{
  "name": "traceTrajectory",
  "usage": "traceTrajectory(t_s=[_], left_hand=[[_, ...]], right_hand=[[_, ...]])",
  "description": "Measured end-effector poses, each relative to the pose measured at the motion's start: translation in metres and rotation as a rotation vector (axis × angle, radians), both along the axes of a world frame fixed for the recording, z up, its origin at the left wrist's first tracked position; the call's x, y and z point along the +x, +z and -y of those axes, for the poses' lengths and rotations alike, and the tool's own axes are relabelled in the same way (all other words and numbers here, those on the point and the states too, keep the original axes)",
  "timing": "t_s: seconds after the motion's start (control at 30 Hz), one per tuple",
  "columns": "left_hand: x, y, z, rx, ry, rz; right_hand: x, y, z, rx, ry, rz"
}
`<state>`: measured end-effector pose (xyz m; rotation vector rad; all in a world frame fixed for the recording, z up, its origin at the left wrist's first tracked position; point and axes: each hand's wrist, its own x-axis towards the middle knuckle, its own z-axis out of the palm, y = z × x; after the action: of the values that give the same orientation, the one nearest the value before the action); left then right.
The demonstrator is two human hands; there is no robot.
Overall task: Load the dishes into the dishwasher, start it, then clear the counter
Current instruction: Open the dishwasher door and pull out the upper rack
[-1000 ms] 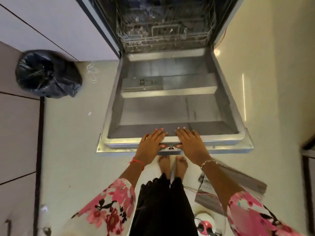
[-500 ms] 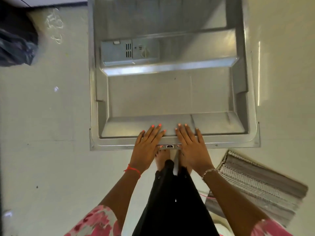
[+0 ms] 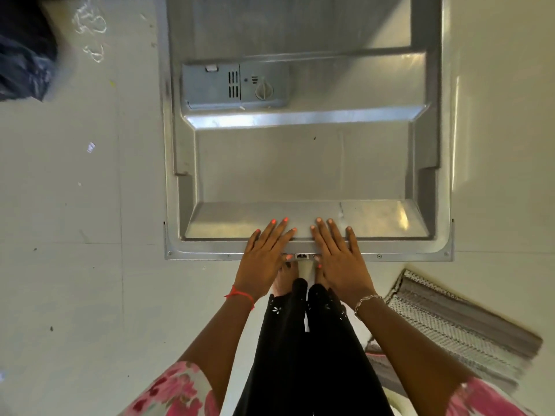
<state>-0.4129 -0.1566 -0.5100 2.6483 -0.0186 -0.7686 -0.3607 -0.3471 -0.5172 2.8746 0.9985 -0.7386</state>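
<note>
Far left of my fingers [image 3: 270,234] a black bag [image 3: 21,55] slumps. My left hand [image 3: 262,262] lies flat, fingers straight, on the near lip of the dishwasher door [image 3: 300,169], folded down level; its detergent dispenser [image 3: 234,87] sits beyond my fingertips. My right hand [image 3: 339,262] rests just beside, equally flat, gripping nothing. Further right lies a mat [image 3: 456,325]. Door step, I judge; no dishes show, so next comes fetching them or lifting this lip shut.

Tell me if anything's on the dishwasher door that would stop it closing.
Nothing visible does. The left hand and right hand lie flat on the near edge of the door, and its inner panel holds only the built-in dispenser. The racks are out of view, so I can't tell whether one sticks out.
</note>
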Motion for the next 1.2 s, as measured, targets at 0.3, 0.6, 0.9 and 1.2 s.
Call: traceTrajectory(t_s=[0.3,0.6,0.9,1.2], left_hand=[[0.078,0.112,-0.017,-0.176,0.212,-0.162],[0.242,0.22,-0.066,-0.416,0.598,-0.097],[0.416,0.2,-0.125,-0.818,1.035,0.049],[0.521,0.166,-0.141,-0.862,1.161,0.204]], right_hand=[[0.085,0.119,-0.033,-0.059,-0.162,-0.542],[0.227,0.216,-0.078,0.32,-0.548,-0.547],[0.421,0.204,-0.126,0.909,-1.14,-0.636],[0.54,0.171,-0.173,0.973,-1.146,-0.575]])
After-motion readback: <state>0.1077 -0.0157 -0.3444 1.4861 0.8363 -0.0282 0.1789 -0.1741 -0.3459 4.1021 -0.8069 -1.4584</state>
